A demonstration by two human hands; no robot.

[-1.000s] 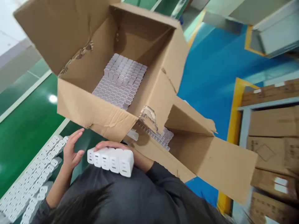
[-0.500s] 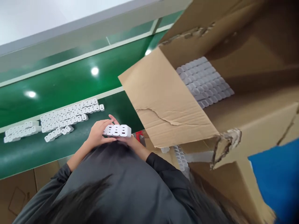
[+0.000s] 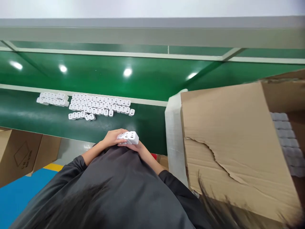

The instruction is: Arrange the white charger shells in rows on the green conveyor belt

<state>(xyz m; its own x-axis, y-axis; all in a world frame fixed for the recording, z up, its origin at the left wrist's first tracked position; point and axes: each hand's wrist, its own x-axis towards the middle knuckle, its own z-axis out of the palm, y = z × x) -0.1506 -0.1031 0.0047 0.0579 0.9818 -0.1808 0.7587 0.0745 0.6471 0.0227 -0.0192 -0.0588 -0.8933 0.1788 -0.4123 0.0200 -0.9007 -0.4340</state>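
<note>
Well, we are holding a short row of white adapters (image 3: 132, 137) before our body, near the edge of the green surface (image 3: 149, 127). Our left hand (image 3: 113, 137) is pinching it between thumb and fingers; our right hand (image 3: 138, 147) is touching it from below, but its grip we cannot tell. Beyond, other adapters (image 3: 97, 110) are lying in rows, and on our right a cardboard box (image 3: 221, 127) is standing open.
</note>
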